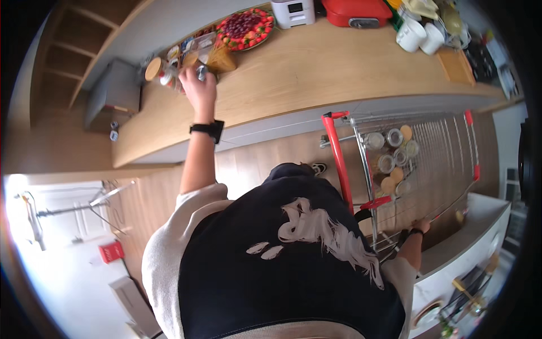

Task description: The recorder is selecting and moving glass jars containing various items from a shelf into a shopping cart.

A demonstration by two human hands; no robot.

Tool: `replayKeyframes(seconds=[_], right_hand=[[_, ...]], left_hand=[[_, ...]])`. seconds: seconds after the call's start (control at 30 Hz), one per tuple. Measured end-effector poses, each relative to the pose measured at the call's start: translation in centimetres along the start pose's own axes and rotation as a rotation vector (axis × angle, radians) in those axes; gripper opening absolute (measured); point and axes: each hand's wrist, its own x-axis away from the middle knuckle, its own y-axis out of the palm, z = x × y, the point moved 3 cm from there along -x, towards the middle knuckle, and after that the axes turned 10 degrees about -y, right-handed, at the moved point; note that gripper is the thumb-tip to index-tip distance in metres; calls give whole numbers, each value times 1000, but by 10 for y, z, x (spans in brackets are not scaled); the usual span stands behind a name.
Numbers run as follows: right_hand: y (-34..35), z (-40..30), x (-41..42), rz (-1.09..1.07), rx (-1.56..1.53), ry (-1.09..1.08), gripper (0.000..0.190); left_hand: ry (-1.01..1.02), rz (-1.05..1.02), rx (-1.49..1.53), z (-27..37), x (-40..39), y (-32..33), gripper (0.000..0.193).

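At the back of the wooden counter, my left hand is around a jar with a shiny metal lid; blur and my fingers hide most of it. Just left of it, a clear jar with a round wooden lid stands tilted in the view, its contents blurred. An amber-coloured pack is to the right of my fingers. Low at the right, my right hand grips the near side rim of a wire shopping cart. Inside the cart sit several glass jars, some with wooden lids.
Along the counter stand a plate of strawberries and grapes, a white appliance, a red case and white mugs. The cart's red handle is beside my body. An open drawer extends at the right.
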Motion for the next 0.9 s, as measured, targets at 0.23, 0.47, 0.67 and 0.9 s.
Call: replayKeyframes(seconds=[0.23, 0.47, 0.67, 0.9], right_hand=[[0, -17, 33, 54, -124, 236, 48], [-4, -13, 34, 59, -96, 271, 46], [-3, -19, 49, 123, -83, 30, 45], [4, -12, 25, -82, 833, -444, 32]], left_hand=[[-219, -129, -202, -85, -57, 38, 51], [-281, -461, -569, -154, -50, 103, 85], [-212, -496, -473, -174, -53, 126, 89], [-13, -698, -385, -108, -11, 111, 71]])
